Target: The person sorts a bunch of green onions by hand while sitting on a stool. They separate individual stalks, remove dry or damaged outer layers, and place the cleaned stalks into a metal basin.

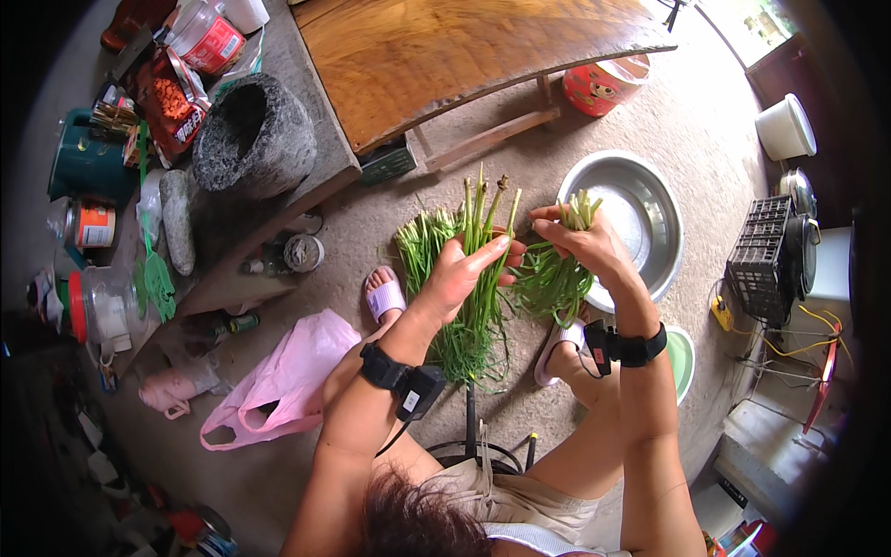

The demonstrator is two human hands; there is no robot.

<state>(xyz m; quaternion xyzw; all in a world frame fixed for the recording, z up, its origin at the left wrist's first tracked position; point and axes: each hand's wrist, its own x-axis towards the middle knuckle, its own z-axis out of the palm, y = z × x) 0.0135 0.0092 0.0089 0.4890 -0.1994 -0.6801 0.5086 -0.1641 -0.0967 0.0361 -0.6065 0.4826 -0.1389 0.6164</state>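
My left hand (463,271) grips several green leafy stalks (480,209), their pale cut ends pointing away from me. In my right hand (588,237) is a bunch of long thin greens (557,278), gathered near the stem ends, with the leaves hanging down below the fingers. A larger pile of the same greens (421,250) lies on the floor, partly hidden by my left hand and forearm. Just beyond my right hand stands a round metal basin (651,209); its inside shows bare metal where I can see it.
A pink plastic bag (296,376) lies left of my leg. A wooden table (445,56) is ahead, with a red bucket (602,87) beside it. At left, a stone mortar (254,139) stands on a ledge. A green basin (681,365) sits by my right forearm; a black crate (759,257) is farther right.
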